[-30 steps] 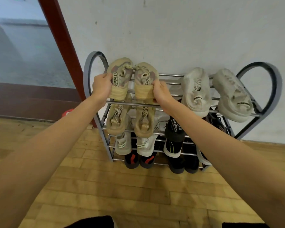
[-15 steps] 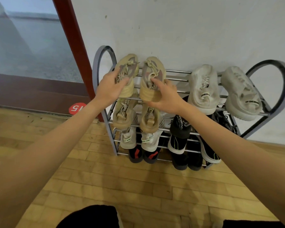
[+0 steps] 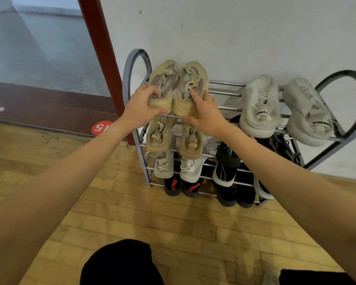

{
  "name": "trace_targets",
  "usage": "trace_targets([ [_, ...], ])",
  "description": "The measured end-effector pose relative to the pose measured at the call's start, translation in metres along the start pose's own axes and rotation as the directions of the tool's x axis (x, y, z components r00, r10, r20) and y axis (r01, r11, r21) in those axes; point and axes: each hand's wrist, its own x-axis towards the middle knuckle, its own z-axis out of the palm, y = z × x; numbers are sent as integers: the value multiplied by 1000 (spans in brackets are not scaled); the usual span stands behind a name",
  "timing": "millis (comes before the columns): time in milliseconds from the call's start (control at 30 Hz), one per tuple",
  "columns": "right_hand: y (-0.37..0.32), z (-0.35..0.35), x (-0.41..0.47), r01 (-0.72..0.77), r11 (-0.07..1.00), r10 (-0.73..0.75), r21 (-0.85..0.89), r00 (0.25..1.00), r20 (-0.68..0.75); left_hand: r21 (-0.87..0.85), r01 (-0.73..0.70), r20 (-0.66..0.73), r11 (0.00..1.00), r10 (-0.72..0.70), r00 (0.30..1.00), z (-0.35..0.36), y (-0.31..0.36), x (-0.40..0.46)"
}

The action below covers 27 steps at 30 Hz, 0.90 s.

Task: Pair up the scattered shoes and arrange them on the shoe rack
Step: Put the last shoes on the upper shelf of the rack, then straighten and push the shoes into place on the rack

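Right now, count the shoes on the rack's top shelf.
4: two beige shoes at the left, one under each hand, and two white shoes at the right.

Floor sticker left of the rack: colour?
Red floor sticker with white digits, clearest in the head view.
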Motion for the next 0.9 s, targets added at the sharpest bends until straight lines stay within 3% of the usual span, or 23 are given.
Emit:
trace_targets([
  [133, 3, -15, -17, 49, 994, -48, -94, 999, 16, 123, 4, -59, 992, 3, 998, 6, 18, -8],
  [300, 25, -50, -64, 157, 960, -205, -232, 958, -202, 209, -56, -238, 976, 106, 965, 28, 69, -28],
  [433, 65, -71, -113, 151, 957, -245, -248, 877, -413, 83, -158, -93, 984, 165, 982, 55, 104, -33],
  [533, 103, -80, -142, 0, 969, -133, -247, 844, -520, 7, -237, 17, 971, 237, 971, 77, 132, -32],
  [700, 156, -84, -159, -363, 927, 277, -98, 836, -474, -61, -234, 288, 970, 242, 926, 114, 164, -24],
  [800, 170, -87, -160, -332, 941, 333, 73, 857, -394, -89, -206, 315, 974, 224, 922, 136, 171, -18],
  [900, 175, -92, -158, -271, 959, 283, 85, 880, -381, -92, -202, 276, 975, 220, 935, 148, 176, -14],
])
